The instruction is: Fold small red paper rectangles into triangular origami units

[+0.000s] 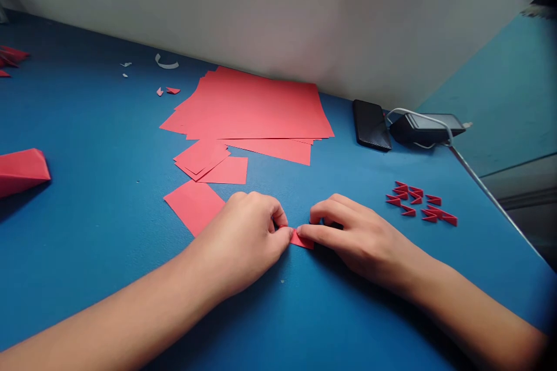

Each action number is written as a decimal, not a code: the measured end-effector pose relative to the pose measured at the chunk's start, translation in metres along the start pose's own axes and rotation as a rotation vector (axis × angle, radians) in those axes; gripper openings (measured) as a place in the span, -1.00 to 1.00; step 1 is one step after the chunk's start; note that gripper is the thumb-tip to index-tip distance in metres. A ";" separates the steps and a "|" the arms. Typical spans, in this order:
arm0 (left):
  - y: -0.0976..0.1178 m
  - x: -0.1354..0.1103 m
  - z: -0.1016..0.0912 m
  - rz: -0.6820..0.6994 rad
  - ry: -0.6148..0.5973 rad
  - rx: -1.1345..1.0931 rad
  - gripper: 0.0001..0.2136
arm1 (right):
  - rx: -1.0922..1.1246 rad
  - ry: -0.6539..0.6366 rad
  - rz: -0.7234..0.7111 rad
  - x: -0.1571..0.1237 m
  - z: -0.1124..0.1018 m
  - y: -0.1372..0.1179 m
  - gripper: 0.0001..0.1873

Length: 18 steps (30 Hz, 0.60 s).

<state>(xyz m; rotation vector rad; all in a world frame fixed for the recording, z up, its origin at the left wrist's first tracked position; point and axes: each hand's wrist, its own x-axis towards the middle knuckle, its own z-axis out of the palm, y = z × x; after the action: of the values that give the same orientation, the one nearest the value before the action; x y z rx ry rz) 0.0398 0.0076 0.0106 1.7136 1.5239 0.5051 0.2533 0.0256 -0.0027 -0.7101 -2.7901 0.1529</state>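
A small folded piece of red paper (303, 240) lies on the blue table between my hands. My left hand (256, 229) pinches its left end between thumb and fingers. With fingers curled, my right hand (352, 229) grips the right part of the same piece, its fingertips pressed on it; its thumb is mostly hidden. Partly under my left hand is a flat red paper rectangle (194, 204). Several more red rectangles (202, 159) overlap just behind it. Off to the right of my right hand sit several small folded red paper pieces (415, 201) with pointed ends.
A stack of large red sheets (261, 105) lies near the wall. Behind on the right are a black phone (372, 125) and a dark device (426, 129) with a white cable. White scraps (167, 64) lie at the back left. A larger red folded paper (24, 171) stands at left.
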 end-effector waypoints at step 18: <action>0.001 0.001 0.000 -0.036 -0.020 -0.026 -0.88 | 0.006 -0.044 -0.057 0.004 -0.005 0.002 -0.75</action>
<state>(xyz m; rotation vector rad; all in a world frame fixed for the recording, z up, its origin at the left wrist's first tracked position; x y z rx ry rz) 0.0406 0.0090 0.0113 1.6636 1.5247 0.4862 0.2518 0.0296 0.0028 -0.6325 -2.8474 0.1678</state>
